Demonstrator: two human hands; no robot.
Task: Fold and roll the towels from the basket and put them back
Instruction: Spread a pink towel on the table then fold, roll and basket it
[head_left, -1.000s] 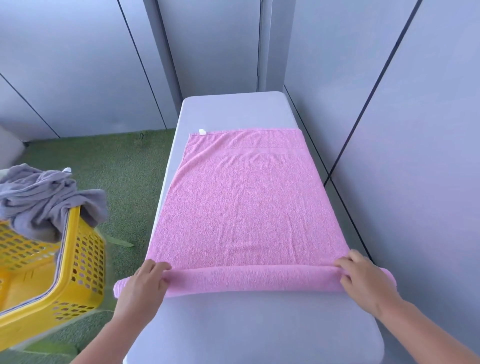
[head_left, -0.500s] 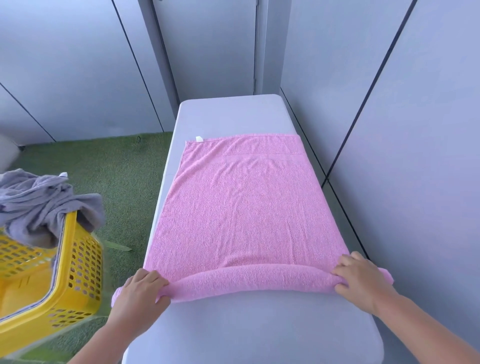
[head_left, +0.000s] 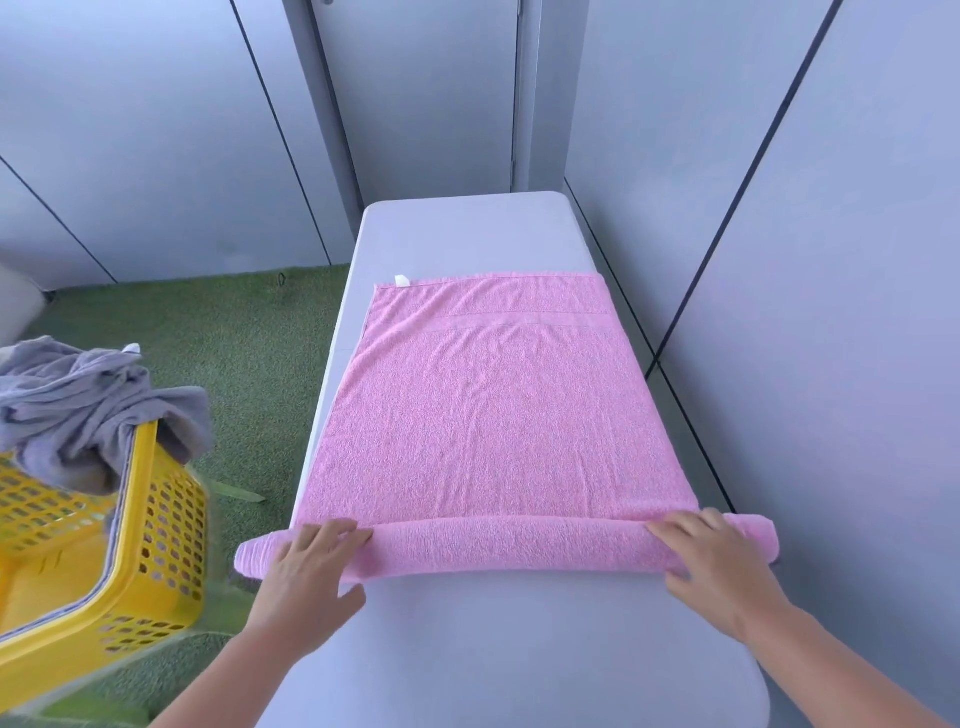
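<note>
A pink towel (head_left: 493, 415) lies flat along the white table (head_left: 467, 234), its near end rolled into a thick tube across the table's width. My left hand (head_left: 306, 577) presses on the roll's left end, fingers curled over it. My right hand (head_left: 717, 566) holds the roll's right end the same way. Both ends of the roll stick out past the table's edges. A small white tag shows at the towel's far left corner. The yellow basket (head_left: 150, 519) stands on the floor at the left, with a grey towel (head_left: 78, 410) heaped over its rim.
Grey wall panels close in right of the table and behind it. Green artificial turf (head_left: 208, 353) covers the floor between the table and the basket. Bare table top lies in front of the roll and beyond the towel's far end.
The roll has grown thicker and moved a little away from me, with both hands turning it forward. The flat part of the towel is shorter.
</note>
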